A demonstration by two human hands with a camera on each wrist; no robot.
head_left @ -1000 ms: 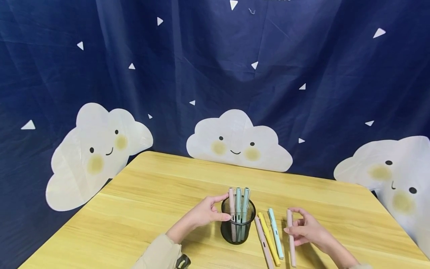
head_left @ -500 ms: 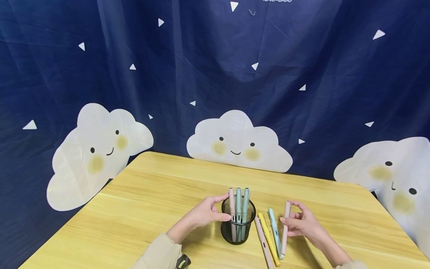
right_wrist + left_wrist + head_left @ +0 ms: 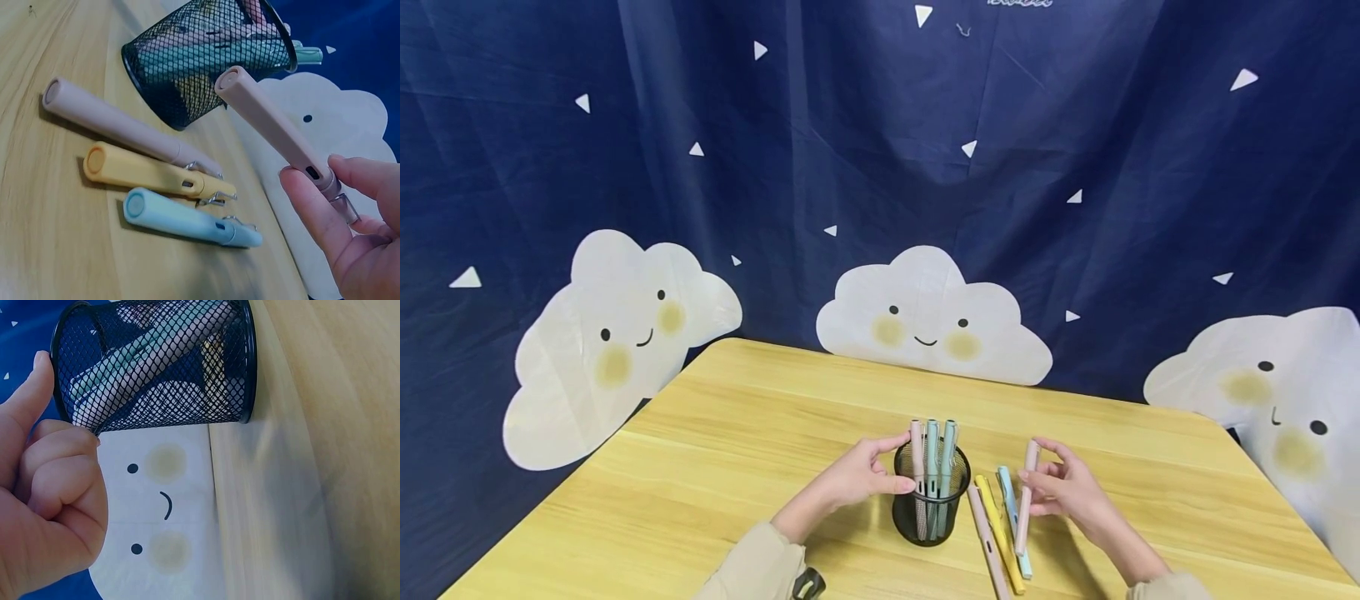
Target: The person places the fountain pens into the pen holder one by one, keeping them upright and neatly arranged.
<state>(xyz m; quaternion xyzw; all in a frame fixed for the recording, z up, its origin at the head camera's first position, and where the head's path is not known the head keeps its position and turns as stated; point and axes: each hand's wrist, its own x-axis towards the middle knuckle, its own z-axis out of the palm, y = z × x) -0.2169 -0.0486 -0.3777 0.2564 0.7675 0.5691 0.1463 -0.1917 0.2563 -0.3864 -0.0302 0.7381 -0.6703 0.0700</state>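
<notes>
1. The right hand (image 3: 1063, 490) pinches a pink pen (image 3: 1025, 498) lifted off the desk (image 3: 700, 467), just beside the mesh pen cup (image 3: 930, 500).
2. The left hand (image 3: 857, 477) curls its fingers round the cup's rim.
3. Three pens (image 3: 156, 181) lie on the desk beneath the right grip.

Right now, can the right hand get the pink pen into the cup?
Probably yes. The right hand pinches the pink pen lifted off the table, just right of the cup. The cup's open top has room beside three pens, and the left hand holds its rim.
</notes>
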